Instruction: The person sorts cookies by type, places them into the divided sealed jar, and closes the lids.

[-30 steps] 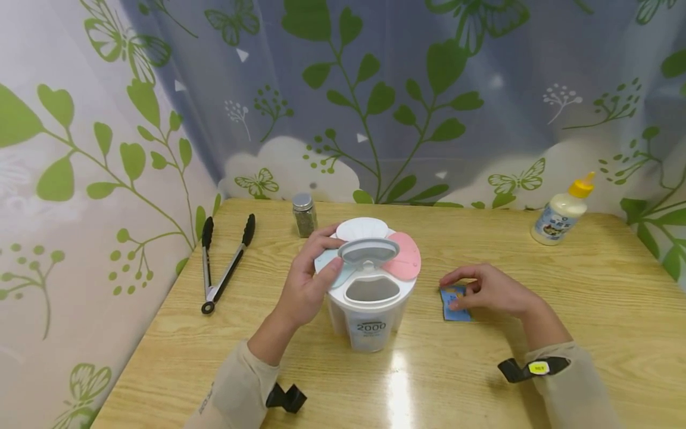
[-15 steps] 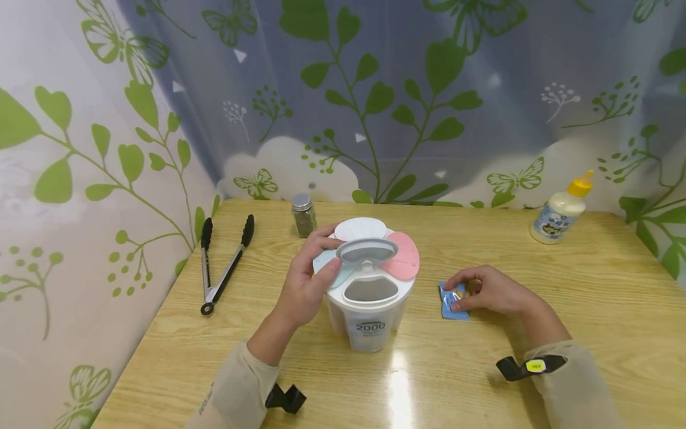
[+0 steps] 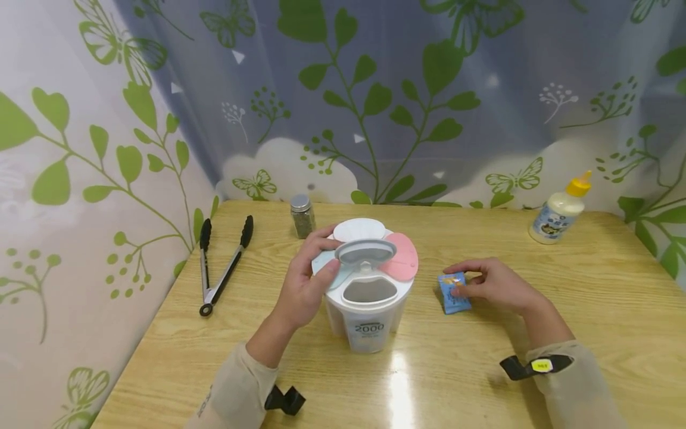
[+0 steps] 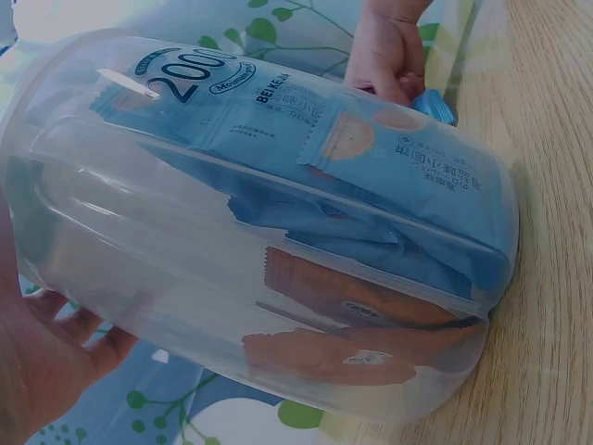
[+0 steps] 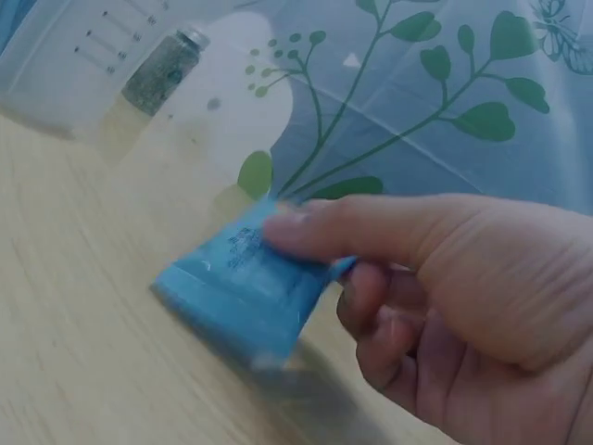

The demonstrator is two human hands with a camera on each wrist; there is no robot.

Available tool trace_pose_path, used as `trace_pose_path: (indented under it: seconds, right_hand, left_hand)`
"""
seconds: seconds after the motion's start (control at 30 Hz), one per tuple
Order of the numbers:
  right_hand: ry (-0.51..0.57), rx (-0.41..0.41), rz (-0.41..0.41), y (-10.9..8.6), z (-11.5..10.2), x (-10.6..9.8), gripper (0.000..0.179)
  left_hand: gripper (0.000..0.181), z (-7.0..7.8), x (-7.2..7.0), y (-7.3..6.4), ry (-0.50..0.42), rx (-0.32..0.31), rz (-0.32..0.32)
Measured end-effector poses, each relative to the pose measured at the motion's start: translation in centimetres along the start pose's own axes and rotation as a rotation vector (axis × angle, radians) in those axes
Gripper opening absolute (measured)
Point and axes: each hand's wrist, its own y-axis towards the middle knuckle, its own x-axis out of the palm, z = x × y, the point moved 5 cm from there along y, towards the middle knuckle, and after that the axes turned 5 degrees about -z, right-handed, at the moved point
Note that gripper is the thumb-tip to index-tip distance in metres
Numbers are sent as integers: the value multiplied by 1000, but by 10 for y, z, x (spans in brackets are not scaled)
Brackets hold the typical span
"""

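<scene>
A clear storage container (image 3: 370, 333) with a white top and several coloured flaps stands upright mid-table; its grey front flap (image 3: 366, 252) is raised over an opening. My left hand (image 3: 305, 286) holds the container's left side by the rim, thumb on the light blue flap. Through its wall in the left wrist view, blue snack packets (image 4: 398, 167) and orange packets (image 4: 324, 357) show inside. To the right, my right hand (image 3: 501, 286) pinches a blue snack packet (image 5: 246, 287) between thumb and fingers. That packet is tilted, its lower edge close to the tabletop.
Metal tongs (image 3: 222, 283) with black grips lie spread at the left. Behind the container is a small spice jar (image 3: 302, 217) with a silver cap. A squeeze bottle (image 3: 557, 214) with a yellow nozzle stands at the back right, near the patterned curtain (image 3: 407, 89).
The blue packet, lying flat under the right fingers before, is now pinched and tipped up slightly. The left hand and the container have stayed in place.
</scene>
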Motion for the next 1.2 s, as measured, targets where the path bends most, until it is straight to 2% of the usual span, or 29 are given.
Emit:
trace_pose_path:
  seconds: [0.1, 0.2, 0.37, 0.53, 0.63, 0.77, 1.03, 1.2]
  right_hand:
    - [55, 9, 28, -1, -6, -2, 45]
    - [51, 5, 46, -1, -10, -3, 43]
    - [87, -39, 31, 0, -18, -1, 39]
    - [177, -118, -1, -3, -33, -1, 37]
    - [221, -182, -12, -5, -43, 0, 28]
    - [340, -258, -18, -8, -59, 2, 20]
    - [599, -380, -26, -23, -96, 9, 33]
    - [685, -535, -82, -30, -120, 8, 40]
  left_hand:
    - [28, 0, 0, 0, 0, 9, 1]
    - [28, 1, -1, 0, 4, 10, 1]
    - [28, 3, -1, 1, 17, 1, 3]
    - [28, 2, -3, 1, 23, 1, 5]
    - [28, 2, -4, 1, 24, 0, 8]
    - [28, 1, -4, 0, 17, 1, 9]
    - [28, 0, -1, 0, 11, -12, -1]
    - [28, 0, 0, 0, 10, -8, 3]
